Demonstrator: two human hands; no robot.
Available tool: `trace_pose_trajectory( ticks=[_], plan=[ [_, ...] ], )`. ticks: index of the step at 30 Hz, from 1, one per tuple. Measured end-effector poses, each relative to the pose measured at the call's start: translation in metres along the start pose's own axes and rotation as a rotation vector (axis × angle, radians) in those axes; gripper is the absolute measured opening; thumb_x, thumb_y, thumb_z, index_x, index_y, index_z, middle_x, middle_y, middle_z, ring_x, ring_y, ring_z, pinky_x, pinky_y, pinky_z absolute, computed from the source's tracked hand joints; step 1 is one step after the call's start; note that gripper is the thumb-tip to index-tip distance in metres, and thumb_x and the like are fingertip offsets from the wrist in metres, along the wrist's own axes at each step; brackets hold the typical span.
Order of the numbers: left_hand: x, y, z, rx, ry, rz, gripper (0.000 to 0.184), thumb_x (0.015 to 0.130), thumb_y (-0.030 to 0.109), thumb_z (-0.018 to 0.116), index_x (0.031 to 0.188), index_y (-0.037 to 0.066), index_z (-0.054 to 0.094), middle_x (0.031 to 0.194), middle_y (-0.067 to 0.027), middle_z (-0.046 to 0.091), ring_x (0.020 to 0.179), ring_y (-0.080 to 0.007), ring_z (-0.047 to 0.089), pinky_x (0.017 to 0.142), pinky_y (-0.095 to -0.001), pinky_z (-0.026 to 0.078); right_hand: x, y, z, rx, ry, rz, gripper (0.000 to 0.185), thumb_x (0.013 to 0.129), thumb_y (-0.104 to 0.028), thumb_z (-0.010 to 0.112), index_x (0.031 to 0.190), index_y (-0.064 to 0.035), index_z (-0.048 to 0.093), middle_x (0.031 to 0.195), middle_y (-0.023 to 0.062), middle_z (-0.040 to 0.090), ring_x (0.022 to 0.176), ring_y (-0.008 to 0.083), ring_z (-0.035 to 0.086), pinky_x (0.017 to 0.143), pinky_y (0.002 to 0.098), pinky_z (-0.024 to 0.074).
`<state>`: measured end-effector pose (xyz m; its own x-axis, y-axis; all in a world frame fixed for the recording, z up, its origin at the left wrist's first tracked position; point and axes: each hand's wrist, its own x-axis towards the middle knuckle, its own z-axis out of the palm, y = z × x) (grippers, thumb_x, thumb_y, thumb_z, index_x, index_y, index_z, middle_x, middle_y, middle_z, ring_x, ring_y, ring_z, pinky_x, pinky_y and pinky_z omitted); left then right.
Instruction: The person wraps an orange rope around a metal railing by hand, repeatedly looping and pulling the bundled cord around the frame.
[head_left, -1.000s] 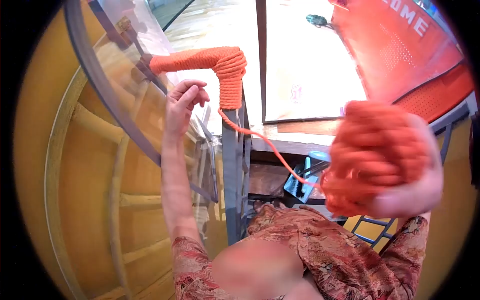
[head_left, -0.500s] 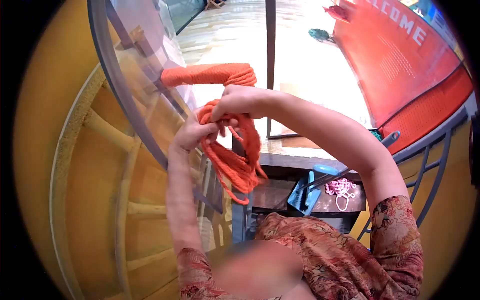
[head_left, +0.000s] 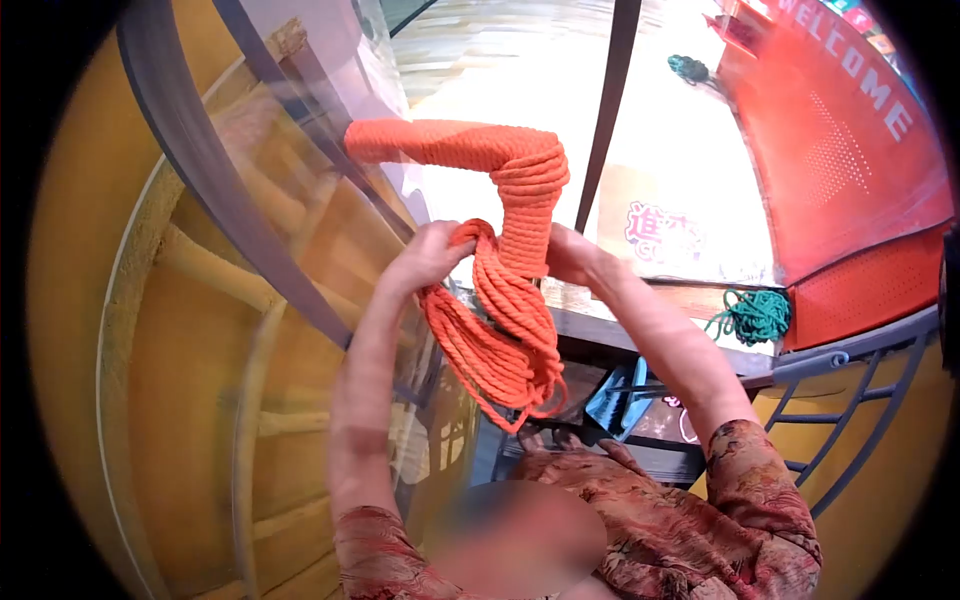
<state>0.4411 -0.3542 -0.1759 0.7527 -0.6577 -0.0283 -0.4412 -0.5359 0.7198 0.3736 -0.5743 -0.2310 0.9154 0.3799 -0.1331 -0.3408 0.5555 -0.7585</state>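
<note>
Beside the lower end of a bent handle (head_left: 528, 205) wrapped in orange rope, the left hand (head_left: 430, 256) is closed on the top loops of an orange hank (head_left: 515, 302). From that hand, the nearer one, the hank hangs down and to the right, its long axis slanting across the view below the handle's wrapping. The right hand (head_left: 574, 256) is on the handle's other side, its fingertips hidden, so its grip cannot be told. Farther out are a blue dustpan (head_left: 606, 406) below and green cord (head_left: 757, 317) at right.
</note>
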Motion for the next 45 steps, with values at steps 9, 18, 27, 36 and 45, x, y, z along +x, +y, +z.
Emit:
trace_pose_trajectory(
  ticks=[9, 18, 27, 36, 45],
  plan=[
    [0.013, -0.003, 0.003, -0.113, -0.144, -0.257, 0.021, 0.082, 0.018, 0.066, 0.089, -0.001, 0.058, 0.071, -0.0022, 0.062, 0.058, -0.0072, 0.050, 0.052, -0.0239, 0.040, 0.075, 0.056, -0.027, 0.180, -0.279, 0.074, 0.030, 0.091, -0.016, 0.058, 0.116, 0.0001, 0.054, 0.102, 0.0096, 0.061, 0.085, 0.0128, 0.059, 0.071, 0.0227, 0.0497],
    [-0.016, -0.014, -0.035, -0.295, -0.160, -0.139, 0.052, 0.084, 0.018, 0.067, 0.128, 0.001, 0.044, 0.109, -0.0099, 0.061, 0.097, -0.0142, 0.059, 0.084, -0.0280, 0.048, -0.059, 0.029, -0.004, 0.370, 0.283, -0.218, 0.030, 0.095, -0.010, 0.045, 0.122, 0.0021, 0.049, 0.075, -0.0018, 0.053, 0.062, 0.0058, 0.049, 0.062, 0.0203, 0.0442],
    [-0.027, -0.017, -0.050, -0.589, -0.282, 0.023, 0.042, 0.092, 0.026, 0.056, 0.126, 0.003, 0.050, 0.112, -0.0078, 0.062, 0.104, -0.0163, 0.060, 0.087, -0.0289, 0.047, -0.205, -0.070, 0.149, -0.539, 0.473, -0.182, 0.031, 0.083, -0.006, 0.055, 0.113, 0.0017, 0.059, 0.073, -0.0014, 0.057, 0.050, 0.0026, 0.039, 0.045, 0.0178, 0.0282],
    [-0.030, -0.033, -0.035, -0.482, -0.140, 0.122, 0.044, 0.089, 0.031, 0.060, 0.124, 0.006, 0.053, 0.112, -0.0093, 0.063, 0.107, -0.0180, 0.060, 0.094, -0.0324, 0.048, -0.235, -0.095, 0.227, -0.861, 0.279, -0.671, 0.039, 0.076, -0.009, 0.056, 0.112, 0.0059, 0.057, 0.080, 0.0053, 0.059, 0.050, 0.0033, 0.046, 0.043, 0.0169, 0.0334],
    [-0.027, -0.042, -0.058, -0.950, -0.281, 0.647, 0.077, 0.082, 0.052, 0.062, 0.135, 0.002, 0.039, 0.128, -0.0156, 0.052, 0.122, -0.0269, 0.049, 0.101, -0.0374, 0.041, -0.156, -0.082, 0.293, -0.741, 0.114, -0.226, 0.034, 0.082, -0.009, 0.055, 0.112, 0.0063, 0.054, 0.059, 0.0017, 0.049, 0.039, 0.0029, 0.038, 0.037, 0.0184, 0.0280]
  ],
)
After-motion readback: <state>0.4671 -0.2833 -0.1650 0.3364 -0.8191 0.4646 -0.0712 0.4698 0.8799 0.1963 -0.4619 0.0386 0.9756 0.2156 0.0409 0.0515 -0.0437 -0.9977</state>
